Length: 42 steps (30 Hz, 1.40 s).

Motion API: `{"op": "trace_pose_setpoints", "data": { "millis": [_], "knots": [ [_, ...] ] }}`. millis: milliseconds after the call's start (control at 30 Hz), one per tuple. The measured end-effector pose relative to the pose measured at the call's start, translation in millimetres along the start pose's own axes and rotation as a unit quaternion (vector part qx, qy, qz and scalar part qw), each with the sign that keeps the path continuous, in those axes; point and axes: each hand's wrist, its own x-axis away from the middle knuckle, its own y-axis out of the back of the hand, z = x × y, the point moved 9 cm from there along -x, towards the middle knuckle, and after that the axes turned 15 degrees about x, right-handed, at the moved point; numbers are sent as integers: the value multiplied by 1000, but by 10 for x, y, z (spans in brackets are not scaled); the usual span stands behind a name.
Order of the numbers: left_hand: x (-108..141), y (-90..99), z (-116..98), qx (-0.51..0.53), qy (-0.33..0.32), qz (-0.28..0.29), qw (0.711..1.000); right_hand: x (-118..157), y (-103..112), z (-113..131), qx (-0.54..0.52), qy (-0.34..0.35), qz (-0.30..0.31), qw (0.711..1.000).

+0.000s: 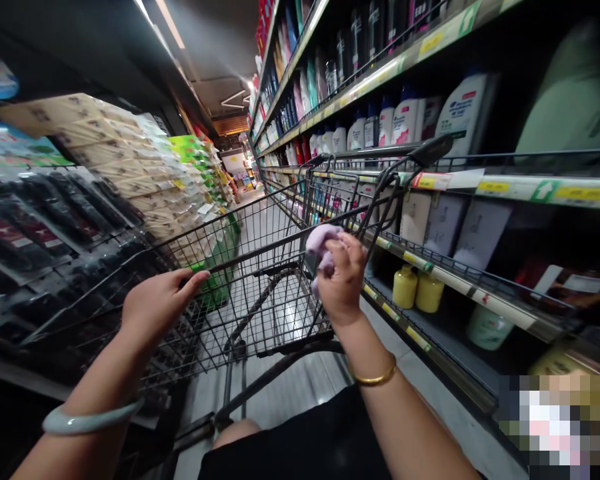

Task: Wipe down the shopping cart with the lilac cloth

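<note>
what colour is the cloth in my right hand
The cloth in your right hand is pale purple, seen best in the head view.

Dim overall, lit by ceiling lights (171,24) and brighter toward the far end. Glares off the floor (320,380), sinks into black shadow under the shelves (525,189). Stretched and blurred at both sides, pixelated lower right.

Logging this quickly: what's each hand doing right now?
Left hand: at the black metal-wire shopping cart, fingers mostly hidden; grip cannot be told.
Right hand: closed, holding a crumpled lilac cloth.
</note>
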Motion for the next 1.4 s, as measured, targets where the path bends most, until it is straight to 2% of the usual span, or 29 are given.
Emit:
{"op": "trace_pose_setpoints", "data": {
  "millis": [100,167,200,333,400,533,633,733,833,933,1033,1233,1300,1400],
  "knots": [
    [-59,-39,-109,0,25,13,1000,166,-217,217,-28,45,66,996],
    [-82,-63,-218,-3,27,16,1000,206,-300,239,-55,51,85,994],
    [-87,-74,-279,-7,26,17,999,188,-315,168,-67,28,78,994],
    [-78,-106,-565,-32,4,16,999,79,-315,-325,-84,-137,9,987],
    [-60,-118,-704,-42,-8,14,999,96,-399,-380,-93,-173,22,980],
    [-23,-150,-924,-56,-24,22,998,299,-669,-81,-146,-158,128,968],
    [-37,-166,-1060,-53,-55,27,997,431,-729,-18,-164,-155,152,962],
    [-101,-232,-1157,-27,-93,65,993,519,-732,-354,-155,-228,140,951],
    [-174,-322,-1239,11,-120,128,984,694,-796,-778,-158,-355,146,910],
    [-213,-367,-1346,4,-141,171,975,851,-894,-910,-184,-413,167,876],
    [-207,-399,-1454,7,-145,214,966,907,-922,-880,-196,-412,170,873],
    [-167,-490,-1549,115,-105,305,940,799,-832,-804,-215,-408,191,866],
    [-177,-531,-1572,151,-106,322,928,655,-776,-659,-236,-380,195,873],
    [-209,-590,-1608,178,-118,334,918,429,-690,-353,-276,-298,181,896]
  ]
}}
